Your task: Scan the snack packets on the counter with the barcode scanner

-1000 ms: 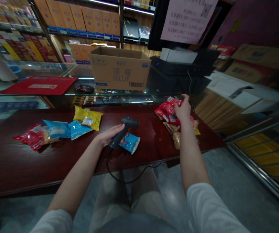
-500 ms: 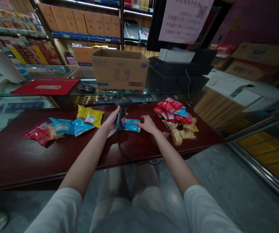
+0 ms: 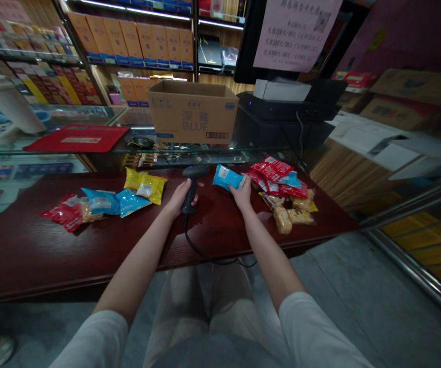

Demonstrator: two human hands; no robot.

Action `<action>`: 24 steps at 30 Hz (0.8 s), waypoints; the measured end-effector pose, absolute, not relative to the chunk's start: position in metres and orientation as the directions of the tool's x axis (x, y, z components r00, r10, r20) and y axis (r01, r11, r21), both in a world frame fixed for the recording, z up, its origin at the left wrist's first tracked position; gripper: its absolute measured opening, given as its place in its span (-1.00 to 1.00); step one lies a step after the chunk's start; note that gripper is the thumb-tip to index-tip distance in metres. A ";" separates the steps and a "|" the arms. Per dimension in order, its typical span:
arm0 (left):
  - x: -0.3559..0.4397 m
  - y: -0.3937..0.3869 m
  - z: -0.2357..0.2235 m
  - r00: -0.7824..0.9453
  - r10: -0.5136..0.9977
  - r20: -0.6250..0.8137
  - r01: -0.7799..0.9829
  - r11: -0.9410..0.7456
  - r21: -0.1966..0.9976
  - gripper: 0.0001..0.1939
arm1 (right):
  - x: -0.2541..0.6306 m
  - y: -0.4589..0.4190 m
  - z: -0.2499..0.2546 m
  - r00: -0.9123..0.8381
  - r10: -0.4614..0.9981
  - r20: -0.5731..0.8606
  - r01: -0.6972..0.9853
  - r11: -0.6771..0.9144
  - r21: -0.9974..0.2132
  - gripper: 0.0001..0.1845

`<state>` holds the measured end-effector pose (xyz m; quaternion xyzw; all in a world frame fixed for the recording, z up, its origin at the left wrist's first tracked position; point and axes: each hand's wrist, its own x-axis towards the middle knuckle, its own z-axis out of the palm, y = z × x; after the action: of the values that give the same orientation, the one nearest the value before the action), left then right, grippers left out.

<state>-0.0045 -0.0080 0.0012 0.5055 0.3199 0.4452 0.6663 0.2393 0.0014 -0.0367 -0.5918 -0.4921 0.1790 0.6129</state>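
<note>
Both our hands are closed on something over the dark red counter (image 3: 128, 255), which runs in front of the cardboard box (image 3: 193, 115). Left of the box lies a red mat (image 3: 78, 138). In front of the mat, on the counter, we see a red bag (image 3: 67, 212), a clear-wrapped snack (image 3: 90, 210), two blue pouches (image 3: 103, 202) and two yellow packets (image 3: 151, 188), bunched in a row that ends near the box's left end.

Straight in front of the box, our left hand (image 3: 178, 199) grips the black scanner (image 3: 189, 197) by its handle. That handle's long axis runs away from us towards the box, while the head lies crosswise at the top, its nose pointing right. A cable (image 3: 193, 246) trails from the handle's near end.

In front of the box's right end, our right hand (image 3: 243, 193) pinches the blue packet (image 3: 226, 177) by its right end. Its long axis runs mostly sideways, the free end pointing left and slightly towards the box. Right of the box and nearer us sit red packets (image 3: 272, 168), a blue wrapper (image 3: 291, 179) and tan snacks (image 3: 282, 220) in clear wrap.
</note>
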 end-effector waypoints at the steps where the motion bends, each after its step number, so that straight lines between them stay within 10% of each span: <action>1: -0.003 -0.010 0.001 0.419 0.908 0.018 -0.248 0.095 0.964 -0.31 | 0.238 0.000 -0.036 0.425 0.815 0.393 0.372 0.239 -0.897 -0.39; 24: -0.062 0.010 0.044 0.310 0.948 -0.068 -0.148 0.119 0.982 -0.53 | 0.235 -0.013 -0.033 0.368 0.790 0.489 0.453 0.307 -0.837 -0.31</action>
<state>-0.0623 0.0101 0.0439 0.5034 0.3974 0.4324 0.6338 0.2349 -0.0131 -0.0329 -0.5714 -0.5440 0.1411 0.5981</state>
